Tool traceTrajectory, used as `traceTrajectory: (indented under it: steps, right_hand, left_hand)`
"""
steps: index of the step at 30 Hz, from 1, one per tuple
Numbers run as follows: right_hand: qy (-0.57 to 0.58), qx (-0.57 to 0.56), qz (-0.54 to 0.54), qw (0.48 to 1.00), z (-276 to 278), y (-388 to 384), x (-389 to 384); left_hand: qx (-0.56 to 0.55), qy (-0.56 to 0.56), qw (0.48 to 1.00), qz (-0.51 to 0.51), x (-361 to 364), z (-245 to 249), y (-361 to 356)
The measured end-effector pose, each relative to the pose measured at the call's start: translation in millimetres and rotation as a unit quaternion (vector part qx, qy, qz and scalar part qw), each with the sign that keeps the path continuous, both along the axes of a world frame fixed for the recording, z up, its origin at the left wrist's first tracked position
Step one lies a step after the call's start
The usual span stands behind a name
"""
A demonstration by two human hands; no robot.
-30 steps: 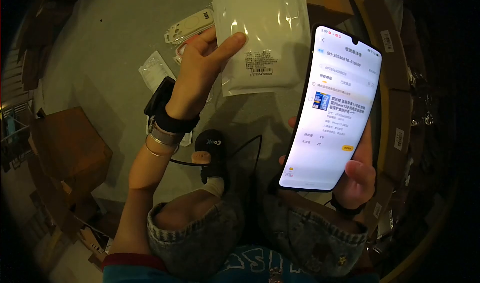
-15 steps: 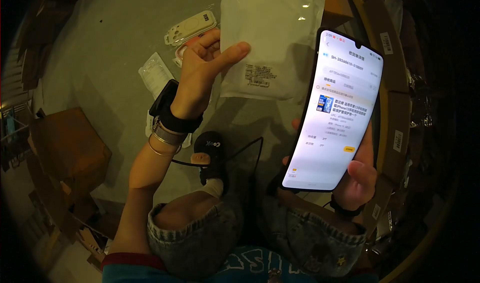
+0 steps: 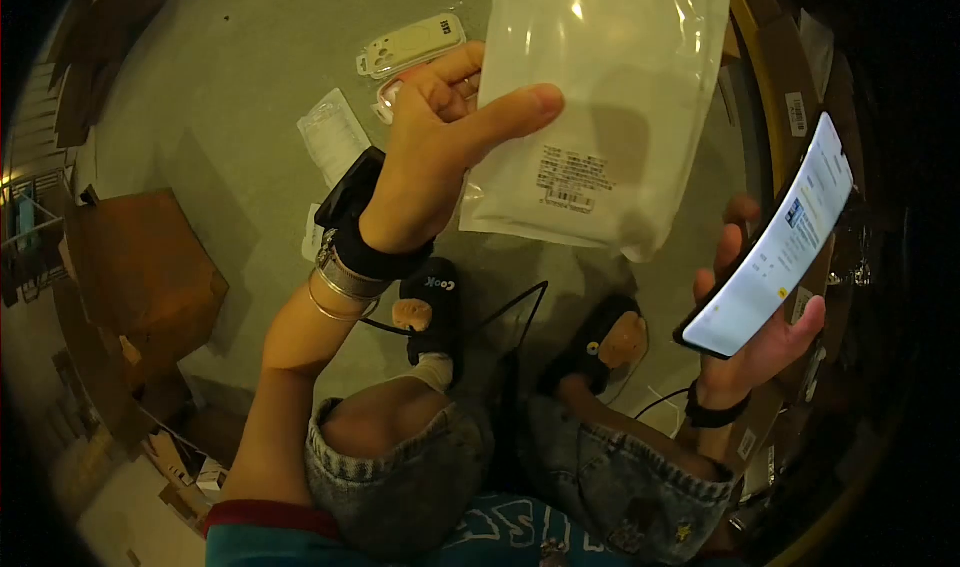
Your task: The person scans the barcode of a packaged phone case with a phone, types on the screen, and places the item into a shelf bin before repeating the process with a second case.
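My left hand (image 3: 455, 132) grips the left side of a white plastic pouch (image 3: 610, 97), thumb on its front face and fingers behind. Small dark print and a barcode label (image 3: 575, 179) show on the pouch's lower part. In my right hand (image 3: 765, 342) is a smartphone (image 3: 775, 242), tilted to the right with its screen lit; the text is too small to read at this angle. Past my left hand, a pale phone case in clear packaging (image 3: 415, 45) lies on the floor, with a pinkish packaged item (image 3: 390, 97) partly hidden below it.
A white packet (image 3: 335, 135) lies on the floor left of my wrist. To the left stands a brown cardboard box (image 3: 150, 277). More boxes with labels (image 3: 797, 115) line the right side. A black cable (image 3: 515, 312) runs near my feet.
The pouch and my left hand have shifted right and slightly down. My right hand has moved the phone right and turned its screen away, uncovering my right shoe.
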State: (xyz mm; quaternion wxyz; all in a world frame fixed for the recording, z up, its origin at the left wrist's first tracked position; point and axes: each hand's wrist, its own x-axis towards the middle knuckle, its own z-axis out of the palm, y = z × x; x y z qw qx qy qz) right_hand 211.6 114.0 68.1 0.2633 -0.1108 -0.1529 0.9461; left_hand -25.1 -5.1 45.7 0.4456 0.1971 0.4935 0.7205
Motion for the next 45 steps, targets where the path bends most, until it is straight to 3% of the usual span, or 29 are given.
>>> traceTrajectory:
  steps: [1, 3, 5, 8, 13, 17, 18, 20, 22, 26, 27, 30, 34, 37, 40, 45]
  right_hand:
    - [-0.067, 0.038, -0.007, 0.997, -1.7, 5.5, 3.9]
    - [-0.055, 0.071, 0.016, 0.996, -4.9, 6.1, 2.7]
    - [-0.108, 0.124, -0.029, 0.986, -10.8, 0.0, 2.2]
    - [-0.109, 0.184, 0.042, 0.976, -13.6, -2.3, -1.2]
    - [-0.186, 0.238, -0.01, 0.953, -14.1, -6.9, 4.1]
    - [-0.247, 0.204, -0.089, 0.943, -23.9, 17.2, 12.3]
    - [-0.263, 0.188, -0.14, 0.936, -24.3, 26.8, 10.6]
    - [-0.257, 0.246, -0.176, 0.918, -30.1, 41.4, 14.3]
    - [-0.294, 0.236, -0.226, 0.898, -28.2, 42.1, 14.5]
    - [-0.304, 0.213, -0.227, 0.9, -32.8, 43.6, 17.2]
    - [-0.31, 0.199, -0.223, 0.903, -33.5, 41.6, 17.9]
    - [-0.293, 0.187, -0.204, 0.915, -38.0, 41.0, 18.0]
    - [-0.299, 0.171, -0.199, 0.918, -39.1, 38.4, 18.0]
    - [-0.285, 0.179, -0.185, 0.923, -39.4, 39.0, 18.8]
    - [-0.273, 0.176, -0.172, 0.93, -37.3, 38.2, 18.1]
    - [-0.256, 0.175, -0.168, 0.936, -34.2, 37.0, 16.5]
  left_hand:
    - [0.004, -0.008, 1.0, -0.001, 0.1, 0.3, 1.3]
    - [0.022, -0.021, 0.999, -0.008, 1.1, 2.8, 3.6]
    - [0.046, -0.033, 0.998, -0.017, 1.4, 3.6, 6.3]
    - [0.041, -0.038, 0.998, -0.011, 1.7, -0.7, 14.4]
    - [-0.004, 0.031, 0.998, -0.062, 19.6, -11.3, 33.9]
    - [-0.034, 0.098, 0.992, -0.067, -34.1, -85.4, 63.2]
    - [-0.092, 0.228, 0.965, -0.09, -54.6, -120.3, 70.8]
    - [-0.158, 0.458, 0.864, -0.138, -80.4, -177.5, 76.3]
    - [-0.169, 0.647, 0.721, -0.181, -87.7, -198.8, 82.6]
    - [-0.094, 0.768, 0.601, -0.202, -92.6, -221.1, 111.7]
    - [-0.161, 0.754, 0.615, -0.165, -90.7, -218.0, 118.8]
    - [-0.352, 0.707, 0.587, -0.176, -78.1, -202.1, 117.2]
    - [-0.409, 0.66, 0.578, -0.25, -66.7, -205.3, 114.7]
    - [-0.428, 0.615, 0.611, -0.256, -74.5, -213.8, 108.9]
    - [-0.381, 0.612, 0.66, -0.213, -90.0, -243.9, 100.8]
    - [-0.271, 0.509, 0.809, -0.11, -82.7, -229.2, 92.9]
